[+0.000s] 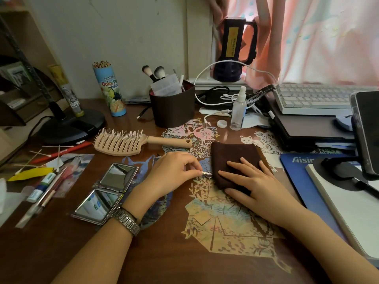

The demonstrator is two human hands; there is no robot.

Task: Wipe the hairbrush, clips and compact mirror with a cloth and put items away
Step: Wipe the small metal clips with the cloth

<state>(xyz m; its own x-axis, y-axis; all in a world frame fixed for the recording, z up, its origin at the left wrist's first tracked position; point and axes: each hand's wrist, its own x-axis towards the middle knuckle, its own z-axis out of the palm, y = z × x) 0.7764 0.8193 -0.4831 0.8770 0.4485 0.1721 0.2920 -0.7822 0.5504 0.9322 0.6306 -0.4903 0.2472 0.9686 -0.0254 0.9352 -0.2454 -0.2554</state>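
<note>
Counter (pixel 168 253) lies bare near its front edge. Left hand (pixel 174 173) pinches a clip (pixel 207 174) at the cloth (pixel 233 160) edge; right hand (pixel 252 185) presses flat on the cloth.

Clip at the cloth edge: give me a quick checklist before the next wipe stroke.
1. Clip held: ok, left hand pinches its end.
2. Clip on cloth: ok, its tip meets the cloth's left edge.
3. Cloth pinned: ok, right hand lies flat on it.
4. Clip clean: cannot tell, too small.
5. Hairbrush out of the way: ok, it lies behind the hands.
6. Mirror out of the way: ok, open, left of the left wrist.
</note>
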